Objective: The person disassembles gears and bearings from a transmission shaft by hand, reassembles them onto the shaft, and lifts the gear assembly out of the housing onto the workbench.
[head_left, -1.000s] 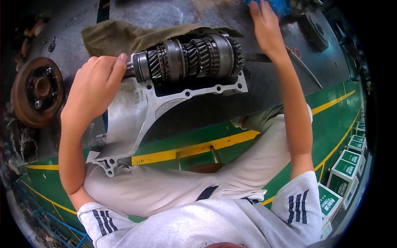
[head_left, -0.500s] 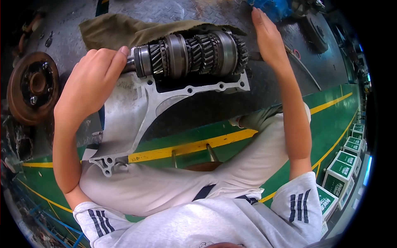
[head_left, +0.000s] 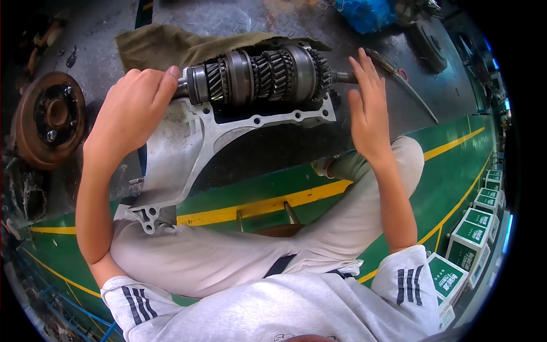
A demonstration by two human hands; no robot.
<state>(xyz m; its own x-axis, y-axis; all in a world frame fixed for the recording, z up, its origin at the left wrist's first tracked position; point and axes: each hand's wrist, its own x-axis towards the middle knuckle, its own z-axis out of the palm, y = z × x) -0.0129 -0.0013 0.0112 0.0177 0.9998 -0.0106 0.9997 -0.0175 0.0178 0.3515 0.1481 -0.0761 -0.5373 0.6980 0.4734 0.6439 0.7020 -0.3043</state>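
Observation:
A gear shaft (head_left: 262, 77) with several gears and rings lies across the top of an open grey metal housing (head_left: 176, 134). My left hand (head_left: 134, 108) is curled over the shaft's left end, its thumb pointing along it; the fingertips are hidden. At the other end, my right hand (head_left: 369, 108) is open with fingers stretched, beside the thin shaft tip (head_left: 345, 77). Whether it touches the tip I cannot tell. Behind the gears lies a crumpled olive cloth (head_left: 165, 45).
A rusty round drum (head_left: 51, 119) sits on the metal bench at left. On the right are a long thin rod (head_left: 419, 97), a blue plastic bag (head_left: 364, 14) and a dark disc (head_left: 428, 45). Green-and-white boxes (head_left: 470, 236) line the floor at far right.
My right hand has moved down and slightly left, its fingers now apart, uncovering the shaft tip. My left hand stays on its end. The view has shifted slightly.

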